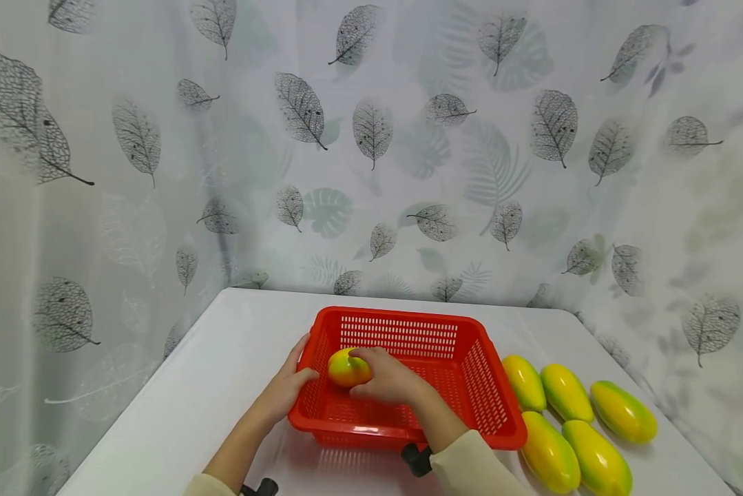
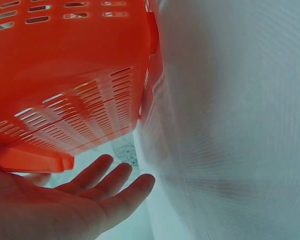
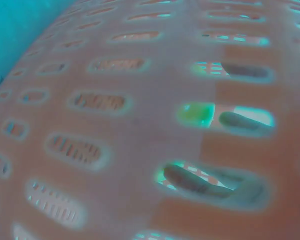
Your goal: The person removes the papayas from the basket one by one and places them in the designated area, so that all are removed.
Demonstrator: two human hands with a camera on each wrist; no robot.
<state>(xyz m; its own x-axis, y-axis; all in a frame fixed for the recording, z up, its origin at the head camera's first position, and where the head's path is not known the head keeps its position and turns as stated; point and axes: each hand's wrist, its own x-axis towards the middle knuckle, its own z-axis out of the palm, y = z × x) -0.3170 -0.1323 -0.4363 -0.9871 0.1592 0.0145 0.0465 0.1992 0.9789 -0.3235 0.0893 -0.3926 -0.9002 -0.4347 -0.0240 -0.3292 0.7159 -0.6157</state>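
Observation:
A glossy yellow-green mango (image 1: 344, 368) is inside the red plastic basket (image 1: 408, 320), near its left wall. My right hand (image 1: 385, 375) reaches over the basket's front rim and grips this mango between thumb and fingers. In the right wrist view, the slotted basket wall (image 3: 150, 135) fills the picture; slivers of green and dark finger-like shapes show through the slots. At the left rim is my left hand (image 1: 286, 386), its thumb lying over the rim. The left wrist view shows this hand (image 2: 75, 205) with several fingers extended, apart from the basket's outer wall (image 2: 70, 55).
Several more mangoes (image 1: 567, 393) lie on the white table (image 1: 222, 386), just right of the basket. A leaf-patterned curtain (image 1: 371, 193) hangs behind the table and along both sides. The table's back edge runs close behind the basket.

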